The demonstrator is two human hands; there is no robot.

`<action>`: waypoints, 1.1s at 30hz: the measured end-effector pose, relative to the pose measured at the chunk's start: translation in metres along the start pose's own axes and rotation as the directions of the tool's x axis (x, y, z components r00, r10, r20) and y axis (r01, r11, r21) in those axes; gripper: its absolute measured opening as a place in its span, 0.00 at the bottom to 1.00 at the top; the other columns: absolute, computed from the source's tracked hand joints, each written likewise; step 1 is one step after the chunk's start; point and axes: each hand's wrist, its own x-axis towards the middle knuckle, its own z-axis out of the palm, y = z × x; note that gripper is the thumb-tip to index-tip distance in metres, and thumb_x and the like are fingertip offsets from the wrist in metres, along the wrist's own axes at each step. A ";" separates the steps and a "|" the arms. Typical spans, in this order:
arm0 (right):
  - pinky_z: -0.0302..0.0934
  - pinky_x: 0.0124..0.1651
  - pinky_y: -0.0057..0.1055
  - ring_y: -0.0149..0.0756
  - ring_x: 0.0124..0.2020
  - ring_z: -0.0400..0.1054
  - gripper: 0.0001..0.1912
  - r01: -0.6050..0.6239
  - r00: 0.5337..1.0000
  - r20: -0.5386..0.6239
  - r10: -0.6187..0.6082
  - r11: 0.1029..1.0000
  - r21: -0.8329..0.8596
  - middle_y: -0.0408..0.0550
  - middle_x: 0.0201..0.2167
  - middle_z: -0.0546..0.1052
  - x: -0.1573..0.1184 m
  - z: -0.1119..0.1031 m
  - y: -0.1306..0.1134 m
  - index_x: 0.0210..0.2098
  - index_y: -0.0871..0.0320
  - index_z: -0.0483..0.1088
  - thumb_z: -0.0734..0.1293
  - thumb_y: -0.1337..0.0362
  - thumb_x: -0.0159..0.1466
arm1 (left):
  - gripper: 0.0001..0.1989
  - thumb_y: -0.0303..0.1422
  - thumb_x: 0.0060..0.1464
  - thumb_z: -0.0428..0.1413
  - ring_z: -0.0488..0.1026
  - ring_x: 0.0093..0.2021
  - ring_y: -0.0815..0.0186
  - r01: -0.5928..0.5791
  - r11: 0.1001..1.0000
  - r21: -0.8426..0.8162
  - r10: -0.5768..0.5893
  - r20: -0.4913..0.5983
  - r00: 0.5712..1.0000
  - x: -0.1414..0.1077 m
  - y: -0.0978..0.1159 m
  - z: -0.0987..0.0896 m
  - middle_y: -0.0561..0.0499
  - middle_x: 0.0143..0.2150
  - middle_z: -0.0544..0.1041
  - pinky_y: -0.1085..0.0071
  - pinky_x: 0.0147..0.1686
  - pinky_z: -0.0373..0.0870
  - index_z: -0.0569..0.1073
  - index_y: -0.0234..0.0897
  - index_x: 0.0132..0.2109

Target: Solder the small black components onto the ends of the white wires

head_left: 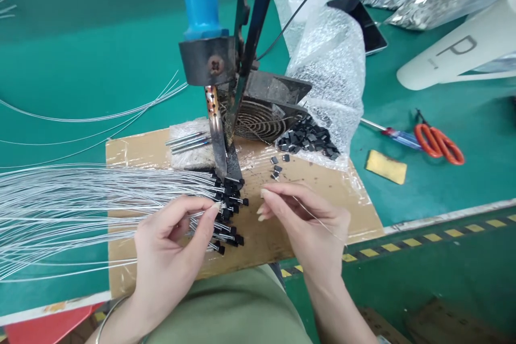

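Observation:
My left hand (173, 247) is closed, thumb and forefinger pinched beside a cluster of black connectors (231, 208). Whatever lies between those fingertips is too small to make out. Thin white wires (161, 191) run from the left into the connectors, some passing behind this hand. Thumb and forefinger of my right hand (306, 220) are also pinched, and a thin solder wire (318, 219) trails back across the palm. Between and above the hands, a blue-handled soldering iron (217, 140) points down in its holder, its tip close to the connectors.
Cardboard (258, 250) lies under the work. A round fan (262, 118) stands behind the iron. Loose black caps (310, 137) spill from bubble wrap (332, 64). To the right are a yellow sponge (386, 167), orange-handled scissors (439, 143), a screwdriver (403, 138) and a white cup (455, 48).

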 end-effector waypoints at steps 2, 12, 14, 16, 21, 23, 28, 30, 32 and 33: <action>0.76 0.25 0.20 0.26 0.20 0.76 0.09 -0.049 0.998 0.037 0.047 0.998 0.049 0.39 0.26 0.81 -0.002 0.005 -0.001 0.35 0.51 0.86 0.77 0.73 0.62 | 0.04 0.34 0.61 0.65 0.61 0.23 0.71 0.021 1.000 -0.017 -0.021 0.009 1.000 0.001 0.002 0.000 0.56 0.27 0.79 0.71 0.23 0.58 0.83 0.42 0.36; 0.78 0.27 0.24 0.29 0.20 0.76 0.02 -0.264 0.952 0.217 0.217 0.940 0.218 0.40 0.22 0.81 -0.010 0.025 -0.004 0.37 0.53 0.86 0.77 0.65 0.65 | 0.04 0.33 0.57 0.65 0.70 0.25 0.70 0.179 0.979 -0.098 -0.180 -0.002 0.984 0.003 0.017 -0.001 0.56 0.28 0.81 0.73 0.26 0.64 0.82 0.41 0.33; 0.78 0.27 0.24 0.29 0.20 0.76 0.02 -0.268 0.949 0.231 0.216 0.937 0.224 0.40 0.23 0.81 -0.010 0.028 -0.004 0.37 0.53 0.86 0.78 0.65 0.65 | 0.04 0.34 0.57 0.66 0.71 0.25 0.69 0.174 0.980 -0.101 -0.173 0.018 0.985 0.004 0.016 -0.002 0.55 0.28 0.82 0.73 0.25 0.64 0.83 0.41 0.33; 0.78 0.26 0.24 0.29 0.20 0.76 0.02 -0.270 0.945 0.245 0.215 0.938 0.219 0.41 0.24 0.81 -0.010 0.031 -0.004 0.37 0.53 0.86 0.78 0.64 0.65 | 0.04 0.33 0.56 0.66 0.74 0.27 0.68 0.187 0.972 -0.145 -0.182 0.047 0.982 0.005 0.018 -0.003 0.54 0.30 0.83 0.73 0.25 0.65 0.83 0.41 0.33; 0.76 0.24 0.23 0.28 0.20 0.75 0.02 -0.270 0.944 0.250 0.213 0.937 0.222 0.42 0.26 0.81 -0.012 0.033 -0.004 0.36 0.53 0.86 0.78 0.63 0.64 | 0.05 0.31 0.56 0.66 0.78 0.33 0.67 0.259 0.933 -0.248 -0.238 0.111 0.965 0.006 0.027 -0.003 0.53 0.34 0.85 0.74 0.32 0.70 0.82 0.42 0.31; 0.76 0.23 0.23 0.28 0.19 0.74 0.02 -0.272 0.945 0.244 0.218 0.938 0.214 0.42 0.26 0.81 -0.013 0.033 -0.004 0.36 0.53 0.86 0.78 0.62 0.64 | 0.05 0.31 0.56 0.66 0.77 0.34 0.66 0.268 0.931 -0.248 -0.245 0.119 0.962 0.007 0.028 -0.004 0.52 0.34 0.84 0.73 0.32 0.70 0.82 0.41 0.31; 0.76 0.23 0.22 0.27 0.18 0.74 0.03 -0.288 0.941 0.243 0.236 0.934 0.209 0.42 0.26 0.81 -0.013 0.032 -0.004 0.36 0.53 0.87 0.78 0.62 0.64 | 0.05 0.30 0.57 0.65 0.78 0.34 0.67 0.239 0.936 -0.259 -0.207 0.144 0.968 0.009 0.024 -0.005 0.52 0.35 0.84 0.74 0.31 0.70 0.82 0.41 0.31; 0.76 0.22 0.23 0.28 0.18 0.74 0.03 -0.291 0.941 0.239 0.241 0.934 0.206 0.42 0.25 0.81 -0.013 0.032 -0.004 0.36 0.54 0.87 0.78 0.62 0.64 | 0.06 0.30 0.57 0.65 0.79 0.34 0.66 0.227 0.941 -0.251 -0.192 0.159 0.969 0.009 0.023 -0.005 0.51 0.35 0.84 0.74 0.31 0.71 0.82 0.40 0.31; 0.76 0.22 0.23 0.28 0.18 0.73 0.04 -0.292 0.941 0.234 0.244 0.935 0.201 0.43 0.25 0.81 -0.013 0.032 -0.004 0.36 0.54 0.86 0.78 0.61 0.64 | 0.06 0.30 0.57 0.65 0.79 0.34 0.65 0.231 0.940 -0.251 -0.194 0.164 0.967 0.010 0.024 -0.005 0.50 0.35 0.84 0.73 0.32 0.73 0.82 0.40 0.31; 0.75 0.22 0.23 0.28 0.18 0.73 0.04 -0.291 0.942 0.232 0.243 0.935 0.202 0.43 0.25 0.81 -0.013 0.032 -0.003 0.35 0.54 0.86 0.78 0.61 0.64 | 0.06 0.30 0.57 0.65 0.79 0.34 0.65 0.236 0.937 -0.258 -0.200 0.159 0.967 0.010 0.024 -0.004 0.50 0.35 0.84 0.73 0.33 0.74 0.82 0.40 0.31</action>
